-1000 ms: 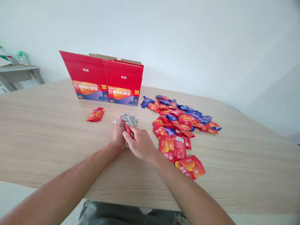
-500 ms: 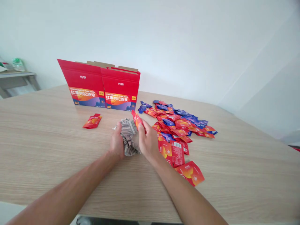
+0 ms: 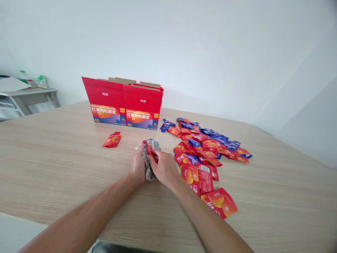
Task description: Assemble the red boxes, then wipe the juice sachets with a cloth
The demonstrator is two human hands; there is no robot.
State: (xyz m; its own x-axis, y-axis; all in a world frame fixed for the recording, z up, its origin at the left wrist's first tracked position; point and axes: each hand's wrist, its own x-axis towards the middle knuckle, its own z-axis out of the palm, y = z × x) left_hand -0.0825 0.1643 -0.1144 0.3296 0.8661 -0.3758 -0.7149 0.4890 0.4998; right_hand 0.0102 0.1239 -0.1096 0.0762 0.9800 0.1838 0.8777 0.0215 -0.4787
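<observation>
Stack of sachets clamped in left hand, right hand touching at its 3 o'clock, pinching red sachet against it.

Forearms: bare, no sleeves in view
Wrists: no watch, no bands
Left hand: ungloved
Right hand: ungloved

table: pale wood-grain, matt | sachets right of the right hand: glossy foil-like plastic | bundle in both hands: silvery, crinkled | boxes beyond the hands: printed cardboard, smooth
</observation>
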